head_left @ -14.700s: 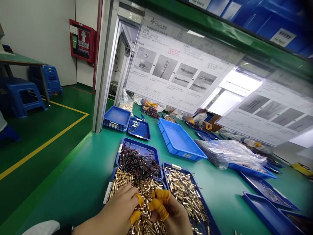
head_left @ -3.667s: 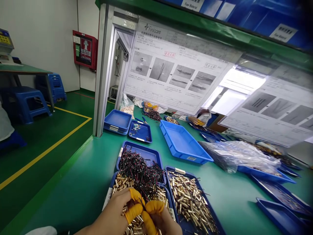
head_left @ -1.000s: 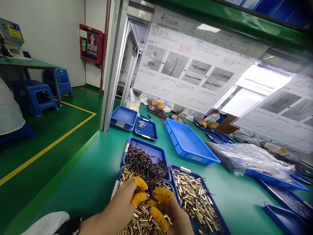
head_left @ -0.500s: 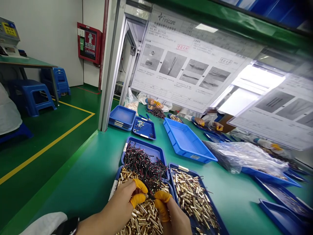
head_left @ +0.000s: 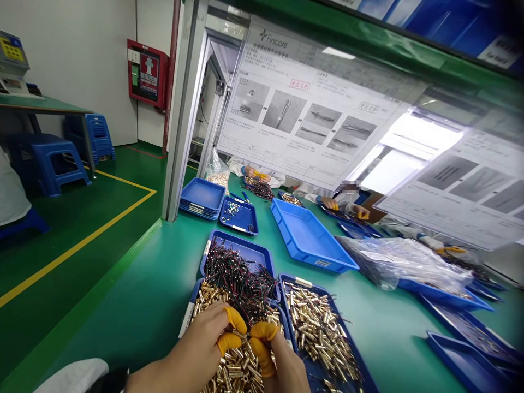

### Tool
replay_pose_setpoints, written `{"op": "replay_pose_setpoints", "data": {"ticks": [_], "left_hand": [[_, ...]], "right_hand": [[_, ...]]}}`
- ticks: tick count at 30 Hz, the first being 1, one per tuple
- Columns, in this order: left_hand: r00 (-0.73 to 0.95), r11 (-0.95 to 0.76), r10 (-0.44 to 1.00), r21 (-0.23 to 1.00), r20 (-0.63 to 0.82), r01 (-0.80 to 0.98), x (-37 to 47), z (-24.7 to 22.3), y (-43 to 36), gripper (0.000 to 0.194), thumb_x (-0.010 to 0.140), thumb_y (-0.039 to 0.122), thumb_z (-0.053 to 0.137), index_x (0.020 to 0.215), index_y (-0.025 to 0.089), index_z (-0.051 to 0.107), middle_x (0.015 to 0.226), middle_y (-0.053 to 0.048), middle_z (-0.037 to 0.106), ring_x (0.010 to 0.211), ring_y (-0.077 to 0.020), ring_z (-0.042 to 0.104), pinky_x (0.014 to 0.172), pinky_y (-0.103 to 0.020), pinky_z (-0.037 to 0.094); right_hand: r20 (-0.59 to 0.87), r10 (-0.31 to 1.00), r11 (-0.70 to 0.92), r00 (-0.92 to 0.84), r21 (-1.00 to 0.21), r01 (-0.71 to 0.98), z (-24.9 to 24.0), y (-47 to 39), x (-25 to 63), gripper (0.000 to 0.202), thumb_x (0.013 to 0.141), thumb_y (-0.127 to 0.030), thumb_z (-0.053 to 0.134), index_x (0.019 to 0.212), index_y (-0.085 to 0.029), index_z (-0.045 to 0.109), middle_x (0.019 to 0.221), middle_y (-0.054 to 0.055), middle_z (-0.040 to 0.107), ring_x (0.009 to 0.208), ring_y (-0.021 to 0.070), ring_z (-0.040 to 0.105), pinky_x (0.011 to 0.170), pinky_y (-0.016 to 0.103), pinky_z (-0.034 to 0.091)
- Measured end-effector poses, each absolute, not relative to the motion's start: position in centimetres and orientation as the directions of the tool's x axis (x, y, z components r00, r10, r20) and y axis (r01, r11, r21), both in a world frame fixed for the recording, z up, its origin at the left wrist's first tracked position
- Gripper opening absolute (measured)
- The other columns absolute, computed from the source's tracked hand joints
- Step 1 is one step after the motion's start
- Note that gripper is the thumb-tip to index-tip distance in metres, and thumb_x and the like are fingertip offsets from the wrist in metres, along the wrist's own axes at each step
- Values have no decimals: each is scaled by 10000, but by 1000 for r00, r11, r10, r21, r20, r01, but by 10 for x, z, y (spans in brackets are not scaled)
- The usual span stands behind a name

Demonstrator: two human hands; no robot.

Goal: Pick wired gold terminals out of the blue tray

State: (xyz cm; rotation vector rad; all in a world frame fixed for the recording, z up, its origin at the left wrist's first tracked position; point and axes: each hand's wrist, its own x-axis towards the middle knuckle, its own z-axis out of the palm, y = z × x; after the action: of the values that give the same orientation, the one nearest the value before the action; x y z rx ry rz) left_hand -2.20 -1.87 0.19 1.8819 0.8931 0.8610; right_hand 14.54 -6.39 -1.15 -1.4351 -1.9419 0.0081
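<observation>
My left hand, with yellow finger cots on thumb and forefinger, is closed in a pinch over a blue tray of brass tubes. Close beside it my right hand, also in yellow cots, pinches too, and the fingertips of both hands nearly meet. Whatever lies between the fingers is too small and covered to name. Just beyond the hands, a heap of thin black and red wires spills from a blue tray onto the tubes. To the right, another tray holds brass tubes with dark wires, several sticking out.
A large light-blue bin stands past the trays. Stacked trays and a tray with small parts are at the back left, near a metal post. Instruction sheets hang overhead. A plastic bag lies right. Co-workers' hands show behind.
My right hand has drawn slightly closer to my left, so the fingertips are nearer each other. The whole view has shifted slightly; the trays look unchanged.
</observation>
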Motion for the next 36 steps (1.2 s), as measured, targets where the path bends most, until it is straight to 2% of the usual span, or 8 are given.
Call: {"op": "replay_pose_setpoints", "data": {"ticks": [4,7,13,18,22,28,32,36], "left_hand": [[515,-361,841,880,165,308,-23,5,-20,212,726,-26,473,722,164,566,818,-36,597,788,-187,545,684,-246,396],[556,-355,818,890,147,287,-25,9,-21,201,736,6,485,696,182,575,776,-15,611,743,-177,556,652,-235,397],[589,-305,803,911,91,276,-25,11,-24,155,761,61,537,707,188,607,776,0,633,750,-172,575,672,-231,411],[596,-281,802,906,40,316,-24,13,-23,52,785,174,603,836,181,602,883,-28,636,855,-192,577,754,-267,443],[629,-400,775,814,55,421,-23,9,-20,173,823,115,511,964,159,601,1015,-87,622,994,-226,547,897,-351,424],[644,-480,764,695,31,536,-23,-5,-17,516,793,21,410,1278,197,428,1396,-62,379,1286,-224,305,1063,-433,270],[611,-489,788,678,73,550,-24,-14,-16,549,771,21,414,1275,237,406,1460,-30,248,1324,-226,215,1062,-459,267],[530,-518,823,655,205,550,-24,-10,-18,376,790,40,416,1106,213,524,1365,-65,386,1261,-269,309,1014,-472,319]], "right_hand": [[370,929,279,2,-704,653,-13,-65,142,311,873,-450,441,718,-210,564,593,23,617,513,158,581,488,220,450],[84,996,78,8,-955,287,-10,-64,137,299,719,-477,653,651,-204,551,523,-39,533,409,96,476,364,174,380],[-145,987,-154,-74,-978,-143,3,-62,127,463,510,-306,853,795,-227,496,584,-90,548,366,39,440,321,121,378],[-61,983,-78,174,-992,97,26,-67,161,347,648,-447,725,808,-204,537,585,-52,588,443,74,500,388,146,381],[232,775,-128,588,-854,505,33,-62,200,304,679,-453,629,848,-224,523,703,24,651,620,195,610,517,261,449],[316,941,86,116,-560,824,7,-44,176,225,765,-180,431,823,-161,647,897,145,650,808,264,632,704,384,516],[299,952,83,62,-449,890,-3,-40,162,281,755,-36,424,873,-151,651,955,145,626,873,254,621,762,386,519],[312,950,114,29,-430,896,-2,-42,165,220,782,-63,497,909,-172,641,975,126,607,922,260,601,800,408,512]]}}
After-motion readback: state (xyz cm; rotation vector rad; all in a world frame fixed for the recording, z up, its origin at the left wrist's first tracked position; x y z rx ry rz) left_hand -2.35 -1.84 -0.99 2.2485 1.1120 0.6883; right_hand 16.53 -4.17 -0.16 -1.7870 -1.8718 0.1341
